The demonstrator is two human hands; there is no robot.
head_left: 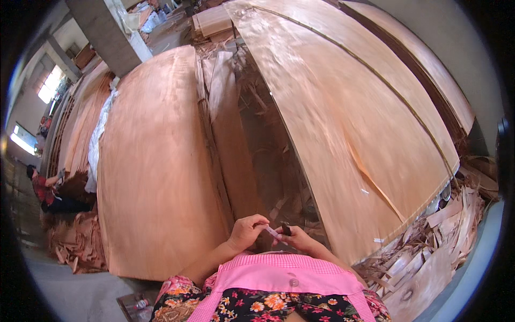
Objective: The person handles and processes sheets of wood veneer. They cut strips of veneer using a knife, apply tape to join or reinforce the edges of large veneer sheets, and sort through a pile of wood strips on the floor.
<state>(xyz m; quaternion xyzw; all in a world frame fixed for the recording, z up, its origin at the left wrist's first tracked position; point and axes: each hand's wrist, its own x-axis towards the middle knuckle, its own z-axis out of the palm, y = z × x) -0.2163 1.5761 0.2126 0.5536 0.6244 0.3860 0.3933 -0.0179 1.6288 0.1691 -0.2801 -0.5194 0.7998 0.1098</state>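
Observation:
In front of my waist, my left hand is closed, with thumb and fingertips pinching one end of a short pale strip. My right hand is closed around the strip's other end. A small dark object sticks up from that same hand; its kind is too small to tell. Both hands hover over the gap between two wide wood veneer sheets. The left veneer sheet lies beside my left forearm. The right veneer sheet has a long split and a few small white pieces on its surface.
A long thin rod lies curved across the right sheet. Veneer scraps are heaped at the lower right, and more scraps at the left. Near the left edge a person handles stacked veneer. A concrete pillar stands behind.

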